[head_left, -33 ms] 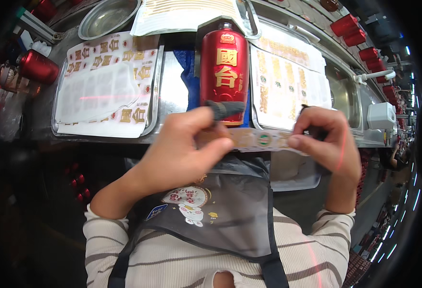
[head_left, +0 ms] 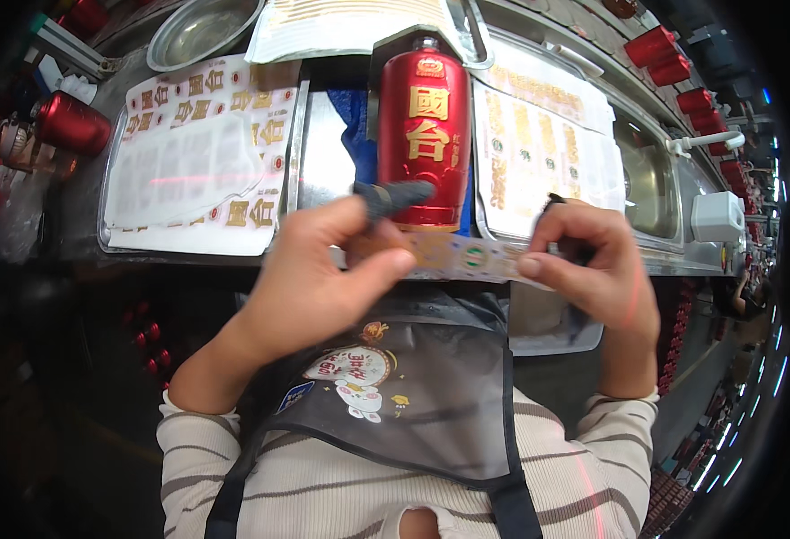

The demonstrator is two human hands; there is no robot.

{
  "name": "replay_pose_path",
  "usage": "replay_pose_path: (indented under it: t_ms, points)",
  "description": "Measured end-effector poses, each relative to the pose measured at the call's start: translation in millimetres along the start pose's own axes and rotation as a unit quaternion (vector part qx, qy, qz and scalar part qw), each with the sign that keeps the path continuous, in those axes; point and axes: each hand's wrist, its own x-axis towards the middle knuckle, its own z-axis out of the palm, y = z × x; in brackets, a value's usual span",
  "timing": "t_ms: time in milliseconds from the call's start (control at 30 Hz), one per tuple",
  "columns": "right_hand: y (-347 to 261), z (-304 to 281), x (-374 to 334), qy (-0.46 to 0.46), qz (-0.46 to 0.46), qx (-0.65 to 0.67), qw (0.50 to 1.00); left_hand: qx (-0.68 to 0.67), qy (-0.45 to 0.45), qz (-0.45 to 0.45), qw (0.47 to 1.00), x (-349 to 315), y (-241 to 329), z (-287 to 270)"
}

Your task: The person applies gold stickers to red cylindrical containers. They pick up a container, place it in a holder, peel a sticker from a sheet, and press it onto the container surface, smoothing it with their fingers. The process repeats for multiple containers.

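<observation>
- While my left hand [head_left: 323,287] pinches the left end of the label strip [head_left: 462,256], a dark finger cot [head_left: 395,196] covers one fingertip.
- The strip's long axis runs sideways between my hands; the red bottle [head_left: 424,135] lies just beyond them.
- My right hand [head_left: 593,269] pinches the right end.

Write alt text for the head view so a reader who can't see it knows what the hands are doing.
Two bare hands stretch a narrow gold-patterned label strip between them, the left hand with a dark cot on its forefinger, the right hand pinching the other end. Behind stands a glossy red bottle with gold characters, flanked by metal trays of label sheets.
</observation>
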Motion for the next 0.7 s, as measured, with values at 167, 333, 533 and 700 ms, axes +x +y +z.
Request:
replay_pose_path:
  t_ms: [167,333,533,700]
  points:
    - [27.4,44.6,30.1,0.052,0.041,0.192,0.979,-0.076,0.121,-0.052,0.988,10.1,-18.5,-26.8]
    - [38.4,41.1,43.6,0.069,0.061,0.203,0.975,-0.17,0.14,-0.055,0.974,30.1,-44.6,-18.6]
    - [39.1,40.2,46.7,0.066,0.067,0.183,0.979,-0.192,0.137,-0.058,0.97,34.5,-54.6,-15.2]
    - [40.6,42.1,49.7,0.065,0.065,0.186,0.978,-0.189,0.141,-0.067,0.969,35.0,-55.1,-16.4]
